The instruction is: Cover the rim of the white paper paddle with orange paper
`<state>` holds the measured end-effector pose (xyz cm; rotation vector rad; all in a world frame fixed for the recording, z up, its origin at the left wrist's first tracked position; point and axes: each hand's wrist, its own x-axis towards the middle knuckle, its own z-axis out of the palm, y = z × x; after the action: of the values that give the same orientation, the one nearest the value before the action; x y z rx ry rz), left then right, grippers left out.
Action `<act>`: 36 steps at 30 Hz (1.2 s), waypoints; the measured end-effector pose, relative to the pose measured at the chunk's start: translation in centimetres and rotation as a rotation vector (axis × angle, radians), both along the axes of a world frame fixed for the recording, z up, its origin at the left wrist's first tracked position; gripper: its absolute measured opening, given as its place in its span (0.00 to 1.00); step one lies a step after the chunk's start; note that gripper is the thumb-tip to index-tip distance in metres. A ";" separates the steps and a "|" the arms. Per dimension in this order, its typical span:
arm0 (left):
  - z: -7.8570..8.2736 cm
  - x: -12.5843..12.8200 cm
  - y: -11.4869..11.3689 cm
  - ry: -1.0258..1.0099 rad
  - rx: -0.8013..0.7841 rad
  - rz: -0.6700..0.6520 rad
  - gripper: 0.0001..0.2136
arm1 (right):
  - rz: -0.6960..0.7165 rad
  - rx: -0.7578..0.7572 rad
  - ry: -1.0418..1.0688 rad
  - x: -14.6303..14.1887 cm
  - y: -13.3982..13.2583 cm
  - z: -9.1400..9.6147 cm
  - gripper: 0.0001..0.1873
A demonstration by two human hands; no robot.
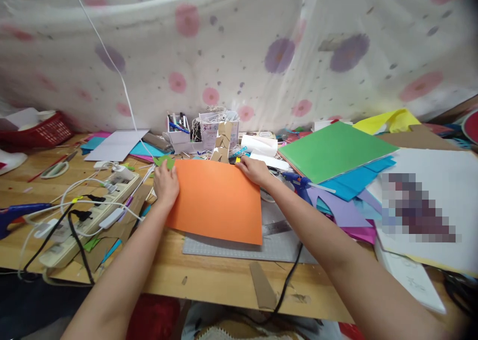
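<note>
Gripping an orange sheet [216, 200] at the head view's centre are the left hand [167, 183], at its ten o'clock corner, and the right hand [254, 170], at its two o'clock one. No cut or fold shows, and the sheet curves above a grey mat [231, 248], so work on it looks barely begun; any cutting or gluing seems left. A cable-tangled power strip [89, 224] lies at nine o'clock, a pen box [179, 139] at eleven, a blue glue gun [298, 180] at three. A black cord [293, 271] at four could snag.
</note>
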<state>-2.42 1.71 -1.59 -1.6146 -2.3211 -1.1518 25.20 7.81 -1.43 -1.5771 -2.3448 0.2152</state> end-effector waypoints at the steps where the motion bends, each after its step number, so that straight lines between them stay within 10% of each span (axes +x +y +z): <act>1: 0.2 0.6 -0.3 0.057 0.030 -0.014 0.22 | 0.002 -0.004 -0.005 0.0 0.1 -0.1 0.20; 9: 0.5 7.9 -2.7 0.422 -0.209 -0.617 0.34 | -0.019 -0.025 -0.010 -0.2 -0.4 0.5 0.19; 18: -1.5 8.3 -2.3 0.460 -0.278 -0.597 0.40 | 0.116 0.321 0.101 -1.0 -3.8 0.7 0.23; 27: -2.1 8.5 -2.1 0.464 -0.319 -0.609 0.36 | 0.334 0.119 0.106 -3.5 -8.1 -4.1 0.44; 36: -1.9 8.1 -2.1 0.450 -0.337 -0.647 0.38 | 0.349 0.100 0.091 -3.1 -7.6 -4.3 0.57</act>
<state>5.68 -0.43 -3.53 -2.5374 -1.8108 -0.3685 22.12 0.17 -5.76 -1.0823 -2.5006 0.2367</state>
